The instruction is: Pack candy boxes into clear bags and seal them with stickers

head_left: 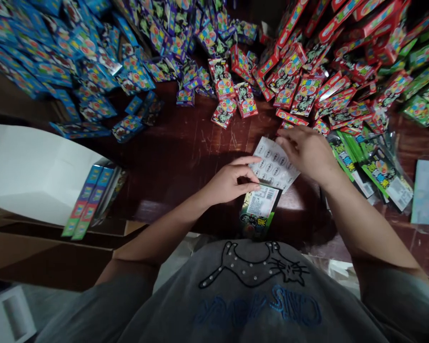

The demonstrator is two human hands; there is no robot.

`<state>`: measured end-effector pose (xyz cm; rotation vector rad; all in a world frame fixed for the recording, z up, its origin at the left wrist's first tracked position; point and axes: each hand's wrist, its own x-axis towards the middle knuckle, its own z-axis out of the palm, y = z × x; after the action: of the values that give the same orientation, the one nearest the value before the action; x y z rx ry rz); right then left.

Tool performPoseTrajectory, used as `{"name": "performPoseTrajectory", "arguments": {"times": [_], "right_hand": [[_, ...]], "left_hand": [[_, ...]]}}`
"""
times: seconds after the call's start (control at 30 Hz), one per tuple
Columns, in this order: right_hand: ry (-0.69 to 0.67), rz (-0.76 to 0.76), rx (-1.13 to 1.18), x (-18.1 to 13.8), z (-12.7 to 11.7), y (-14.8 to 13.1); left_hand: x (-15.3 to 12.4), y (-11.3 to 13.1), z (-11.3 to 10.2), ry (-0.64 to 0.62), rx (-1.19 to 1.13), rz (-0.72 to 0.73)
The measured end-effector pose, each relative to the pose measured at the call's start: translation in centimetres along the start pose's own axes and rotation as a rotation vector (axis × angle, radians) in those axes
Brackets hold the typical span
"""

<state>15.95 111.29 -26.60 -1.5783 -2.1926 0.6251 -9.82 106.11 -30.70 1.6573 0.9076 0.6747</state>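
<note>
My left hand (pixel 232 181) is closed at the top edge of a black and green printed packet (pixel 260 209), which has a white barcode label. Its forefinger reaches over a white sheet of round stickers (pixel 271 164), partly beneath the packet. Above the sheet's upper right corner, my right hand (pixel 307 152) is bent with thumb and fingertips close together. What those fingertips hold, if anything, is too small to make out. Small red boxes (pixel 291 117) lie just beyond them.
Blue boxes (pixel 96 105), purple packs (pixel 191 78) and red boxes (pixel 307 93) pile along the table's far side. Green packets in clear bags (pixel 382 171) lie right. At left, a white open container (pixel 39 171) stands beside long multicoloured boxes (pixel 87 202) and a brown carton (pixel 50 257).
</note>
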Motion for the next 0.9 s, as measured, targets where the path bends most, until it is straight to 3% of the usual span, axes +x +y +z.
{"name": "performPoseTrajectory", "arguments": {"times": [0.1,0.2,0.43,0.53,0.6,0.7,0.8,0.9], "right_hand": [[-0.057,0.051,-0.210,3.6,1.3,0.9],[-0.083,0.018,-0.250,4.9,1.9,1.2],[-0.168,-0.249,-0.267,2.3,0.5,-1.0],[-0.201,-0.300,-0.011,0.2,-0.9,-1.9],[-0.243,-0.208,0.332,-1.0,-1.8,-2.1],[-0.473,-0.031,0.723,-2.2,-2.2,-1.8],[-0.614,0.019,0.769,-2.6,-1.3,-1.5],[-0.578,-0.018,0.655,-3.0,-0.1,-1.3]], "left_hand": [[0.6,-0.9,0.0,-0.029,0.028,0.008],[0.8,-1.7,0.3,-0.029,-0.005,-0.008],[1.2,-1.7,0.7,-0.011,0.002,-0.042],[1.0,-1.2,0.7,0.007,0.065,-0.039],[0.5,-0.7,0.7,0.038,0.081,-0.034],[-0.4,0.5,0.9,0.053,0.004,-0.069],[-0.8,1.6,1.3,0.028,-0.094,-0.129],[-0.9,2.3,1.5,0.031,-0.126,-0.137]]}}
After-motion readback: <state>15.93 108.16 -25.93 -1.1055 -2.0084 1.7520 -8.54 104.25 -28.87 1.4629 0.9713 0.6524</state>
